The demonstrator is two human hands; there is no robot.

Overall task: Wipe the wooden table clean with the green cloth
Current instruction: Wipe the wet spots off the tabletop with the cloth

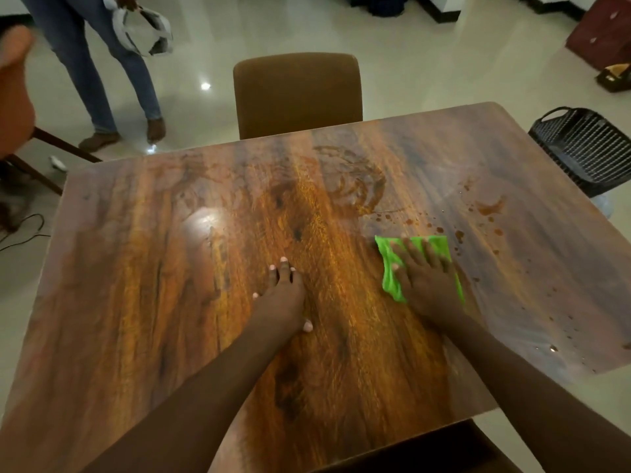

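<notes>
The wooden table [164,268] fills most of the view, glossy and streaked with wet smears. Brown drops and splashes [488,208] dot its right side. A bright green cloth [389,271] lies flat on the table right of centre. My right hand [426,274] presses down on the cloth with spread, straight fingers. My left hand [283,295] rests flat on the bare wood at the centre, fingers straight, holding nothing.
A brown chair [297,93] stands at the table's far edge. A black slatted basket [584,148] sits off the right side. A person in jeans [102,73] stands at the far left holding a grey bag. An orange chair [13,97] is at the left.
</notes>
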